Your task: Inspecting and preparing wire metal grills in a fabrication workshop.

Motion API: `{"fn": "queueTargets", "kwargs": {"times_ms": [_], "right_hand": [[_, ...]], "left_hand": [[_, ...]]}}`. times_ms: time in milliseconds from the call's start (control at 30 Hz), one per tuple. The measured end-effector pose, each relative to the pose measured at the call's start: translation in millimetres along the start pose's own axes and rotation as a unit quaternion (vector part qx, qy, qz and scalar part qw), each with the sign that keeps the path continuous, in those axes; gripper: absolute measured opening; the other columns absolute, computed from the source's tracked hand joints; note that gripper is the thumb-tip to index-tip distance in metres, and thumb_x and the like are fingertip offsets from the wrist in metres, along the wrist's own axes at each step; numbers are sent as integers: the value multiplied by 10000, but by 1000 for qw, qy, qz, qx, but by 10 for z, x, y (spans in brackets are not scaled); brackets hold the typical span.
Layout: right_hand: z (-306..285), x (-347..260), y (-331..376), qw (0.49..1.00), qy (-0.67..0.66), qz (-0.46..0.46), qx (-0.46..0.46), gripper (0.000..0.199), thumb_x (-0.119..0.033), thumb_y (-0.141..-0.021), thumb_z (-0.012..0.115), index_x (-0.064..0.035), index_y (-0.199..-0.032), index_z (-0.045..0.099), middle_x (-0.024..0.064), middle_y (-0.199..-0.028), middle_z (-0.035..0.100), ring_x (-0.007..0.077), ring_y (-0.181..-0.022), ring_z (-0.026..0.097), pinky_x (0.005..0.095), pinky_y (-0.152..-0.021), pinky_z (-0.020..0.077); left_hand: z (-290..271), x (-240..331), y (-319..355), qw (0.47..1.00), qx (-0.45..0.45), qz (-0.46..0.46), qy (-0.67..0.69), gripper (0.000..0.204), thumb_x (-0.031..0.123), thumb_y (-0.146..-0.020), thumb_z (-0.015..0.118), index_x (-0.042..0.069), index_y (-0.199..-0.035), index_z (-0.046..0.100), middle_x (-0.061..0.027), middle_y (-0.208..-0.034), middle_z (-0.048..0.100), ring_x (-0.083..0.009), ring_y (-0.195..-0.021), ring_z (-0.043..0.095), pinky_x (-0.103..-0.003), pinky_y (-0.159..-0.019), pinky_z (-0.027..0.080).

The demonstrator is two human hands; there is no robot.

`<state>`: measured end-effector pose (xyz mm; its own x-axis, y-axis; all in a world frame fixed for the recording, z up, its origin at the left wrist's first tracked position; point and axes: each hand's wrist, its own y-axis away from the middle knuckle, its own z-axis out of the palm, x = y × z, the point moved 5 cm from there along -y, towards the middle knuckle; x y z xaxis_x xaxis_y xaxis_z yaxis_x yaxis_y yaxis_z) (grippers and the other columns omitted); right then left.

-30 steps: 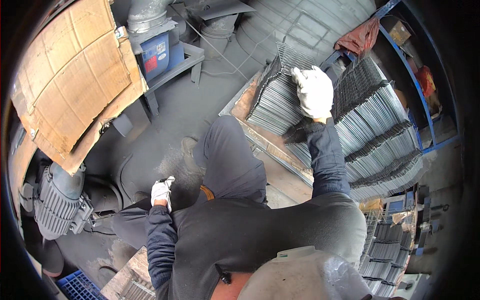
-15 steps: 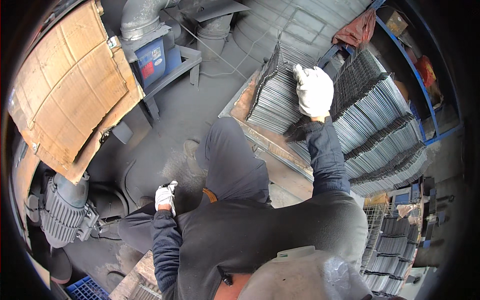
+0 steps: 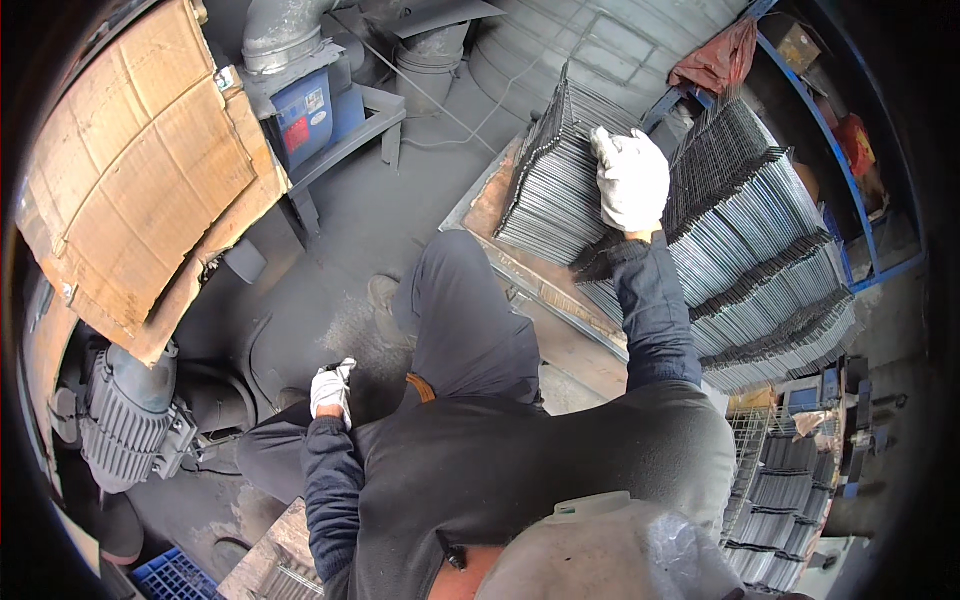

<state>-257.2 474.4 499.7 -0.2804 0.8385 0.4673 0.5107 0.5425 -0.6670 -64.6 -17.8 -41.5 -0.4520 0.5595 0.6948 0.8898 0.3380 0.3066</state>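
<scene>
Head view: metal stack (image 3: 552, 205), long axis forward-right

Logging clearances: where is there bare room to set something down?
Bare grey floor lies between the blue machine and the platform; the platform's left edge has a narrow free strip. Crowded: around the right hand, with metal stacks on both sides.
</scene>
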Motion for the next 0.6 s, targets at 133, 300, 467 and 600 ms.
{"fn": "queueTargets", "kwargs": {"times_ms": [133, 300, 467, 600], "right_hand": [[-15, -80, -80, 997, -52, 24, -46, 246, -105, -877, 705, -139, -1118, 741, 45, -918, 742, 251, -899, 717, 444, -1006, 545], [-455, -629, -327, 989, -94, 100, 59, 227, -260, -947, 689, -116, -1092, 786, 94, -922, 764, 320, -914, 707, 495, -1002, 505], [-401, -874, -260, 934, -83, 346, 26, 393, -378, -918, 745, -64, -1149, 793, 197, -1062, 771, 398, -1035, 697, 486, -1050, 501], [-12, -1028, -7, 915, -161, 259, 265, 343, -250, -887, 811, -18, -1139, 780, 148, -1087, 774, 330, -1047, 686, 461, -1060, 504]], "left_hand": [[-186, 122, 188, 988, -78, -130, 23, 637, 593, -923, 707, 25, -1205, 766, -212, -1175, 766, -383, -1162, 703, -431, -977, 543], [-560, 409, 558, 995, -16, 99, 3, 353, 110, -1026, 579, 164, -1360, 681, -137, -950, 754, -259, -857, 706, -348, -976, 549], [-1564, 1713, 1265, 934, 28, -143, 327, 519, 383, -884, 824, -12, -1203, 715, -39, -843, 677, -151, -710, 600, -318, -676, 513], [-1819, 1714, 1691, 923, 96, -140, 346, 636, 456, -887, 832, 8, -1314, 689, -33, -959, 717, -121, -834, 617, -273, -771, 504]]}}
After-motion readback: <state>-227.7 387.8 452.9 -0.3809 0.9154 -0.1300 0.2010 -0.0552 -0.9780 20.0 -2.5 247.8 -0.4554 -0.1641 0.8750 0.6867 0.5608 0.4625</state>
